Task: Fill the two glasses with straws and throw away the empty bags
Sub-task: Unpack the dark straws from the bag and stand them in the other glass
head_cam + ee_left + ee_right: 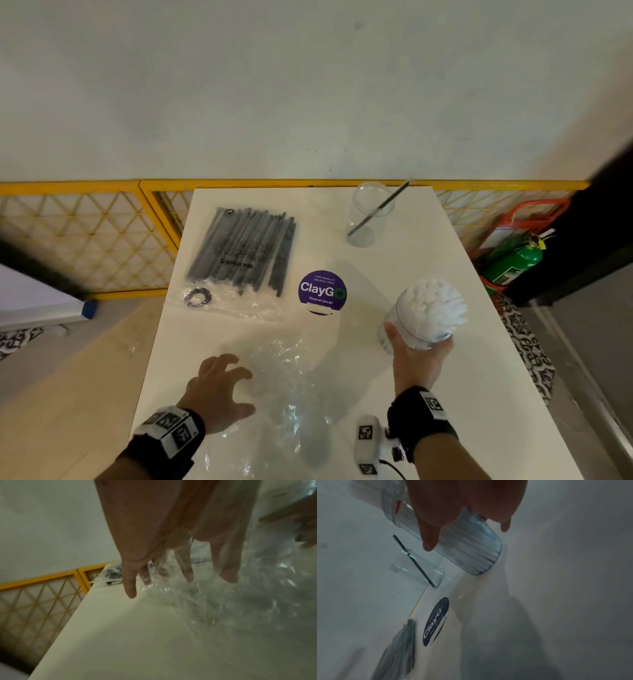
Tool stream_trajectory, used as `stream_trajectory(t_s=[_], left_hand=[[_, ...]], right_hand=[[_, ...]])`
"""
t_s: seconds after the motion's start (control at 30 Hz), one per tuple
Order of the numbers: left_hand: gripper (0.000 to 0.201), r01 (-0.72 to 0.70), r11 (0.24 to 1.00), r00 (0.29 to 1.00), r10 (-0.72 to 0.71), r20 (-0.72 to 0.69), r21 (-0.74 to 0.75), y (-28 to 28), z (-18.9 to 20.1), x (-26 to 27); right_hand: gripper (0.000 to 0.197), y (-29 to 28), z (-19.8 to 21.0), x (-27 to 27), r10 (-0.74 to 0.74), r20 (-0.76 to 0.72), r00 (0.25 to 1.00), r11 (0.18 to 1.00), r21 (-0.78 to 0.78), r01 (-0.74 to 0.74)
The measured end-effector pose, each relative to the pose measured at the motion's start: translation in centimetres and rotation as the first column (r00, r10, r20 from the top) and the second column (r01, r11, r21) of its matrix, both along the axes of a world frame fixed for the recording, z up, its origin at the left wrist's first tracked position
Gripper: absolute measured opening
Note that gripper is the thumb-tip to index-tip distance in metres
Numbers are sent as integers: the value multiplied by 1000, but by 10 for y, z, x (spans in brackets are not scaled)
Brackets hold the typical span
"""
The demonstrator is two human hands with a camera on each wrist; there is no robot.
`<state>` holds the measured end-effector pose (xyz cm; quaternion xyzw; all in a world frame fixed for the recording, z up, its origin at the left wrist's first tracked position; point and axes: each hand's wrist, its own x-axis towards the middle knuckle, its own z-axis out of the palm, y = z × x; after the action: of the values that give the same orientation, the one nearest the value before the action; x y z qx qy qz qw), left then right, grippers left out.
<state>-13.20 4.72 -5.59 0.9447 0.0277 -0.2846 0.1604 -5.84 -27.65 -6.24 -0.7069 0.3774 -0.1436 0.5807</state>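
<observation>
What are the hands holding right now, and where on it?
The right hand grips the glass of white straws round its lower side. The left hand holds nothing; its spread fingers reach onto the empty clear bag.

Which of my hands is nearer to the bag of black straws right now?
Left. Your left hand is over the empty clear bag, just in front of the bag of black straws; your right hand grips the glass of white straws across the table.

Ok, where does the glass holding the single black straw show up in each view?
Head: glass with one black straw at the table's far edge, right of centre.
Left wrist: not in it.
Right wrist: the same glass left of centre, below the fingers.
Shared landmark: the purple ClayGo sticker, absent from the left wrist view.
</observation>
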Motion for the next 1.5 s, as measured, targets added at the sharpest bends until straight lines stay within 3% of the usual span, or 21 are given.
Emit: stream_trajectory(t_s=[0.23, 0.37, 0.43, 0.5, 0.57, 0.6, 0.63, 0.7, 0.73, 0.77, 0.8, 0.87, 0.97, 1.0, 1.07, 1.17, 1.27, 1.33, 1.4, 1.47, 1.5], left_hand=[[60, -111, 993, 987, 115, 108, -44, 28, 11, -8], [54, 9, 1000, 1000, -9, 10, 24, 37, 23, -13], [45, 40, 999, 998, -39, -40, 20, 41, 30, -14], [32, -8, 1000, 1000, 8, -23, -30, 46, 37, -11], [15, -68, 995, 996, 71, 49, -70, 52, 43, -5], [10, -87, 992, 992, 95, 84, -94, 55, 47, 0], [7, -101, 987, 986, 116, 119, -128, 57, 51, 7], [8, -121, 972, 974, 155, 163, -202, 59, 62, 20], [10, -130, 966, 969, 172, 180, -224, 60, 68, 27], [13, -135, 963, 965, 182, 190, -235, 60, 74, 34], [16, -135, 963, 965, 181, 191, -233, 61, 79, 41], [21, -123, 969, 971, 162, 174, -215, 63, 86, 52], [26, -97, 984, 980, 120, 157, -147, 65, 84, 73], [30, -73, 995, 988, 81, 132, -64, 65, 81, 80], [45, -25, 985, 1000, 25, 5, 170, 67, 70, 83], [116, -71, 964, 932, 156, -326, 257, 86, 36, 47], [146, -93, 976, 794, 192, -578, 196, 104, 16, -17], [143, -112, 972, 794, 212, -570, 205, 99, 8, -39], [108, -49, 968, 887, 156, -434, 248, 89, 3, -32], [55, -112, 985, 942, 147, -302, 129, 83, 2, -15], [35, -228, 974, 944, 221, -246, 1, 76, 0, -7]], right_hand=[[104, -70, -18, -20, -96, -41, 995, 982, -165, 88], [111, -97, -30, -34, -41, -248, 968, 996, -87, 20], [109, -92, -36, -46, 57, -416, 908, 995, -45, -83], [72, -66, -31, -60, 99, -432, 896, 972, -152, -181], [35, -20, -13, -69, 244, -276, 930, 924, -226, -309], [32, 8, -1, -72, 385, -201, 901, 877, -224, -425], [39, 32, 5, -72, 561, -175, 809, 778, -224, -587], [65, 76, 16, -71, 831, -291, 475, 417, -238, -877], [72, 93, 17, -71, 867, -378, 324, 238, -258, -936], [74, 106, 17, -72, 865, -448, 225, 101, -283, -954], [73, 116, 17, -74, 852, -495, 171, 21, -293, -956], [69, 125, 15, -78, 820, -549, 160, -18, -305, -952], [62, 119, 20, -71, 774, -567, 281, 78, -355, -932], [60, 114, 25, -67, 766, -563, 310, 95, -378, -921], [61, 107, 37, -60, 775, -564, 285, 40, -406, -913], [71, 114, 59, -64, 828, -557, 62, -134, -303, -943], [79, 146, 55, -85, 843, -500, -199, -307, -143, -941], [82, 168, 30, -97, 820, -464, -335, -388, -21, -921], [96, 186, 4, -104, 814, -425, -395, -368, 148, -918], [116, 199, -10, -104, 873, -362, -328, -249, 248, -936], [122, 203, -14, -101, 909, -325, -261, -181, 257, -949]])
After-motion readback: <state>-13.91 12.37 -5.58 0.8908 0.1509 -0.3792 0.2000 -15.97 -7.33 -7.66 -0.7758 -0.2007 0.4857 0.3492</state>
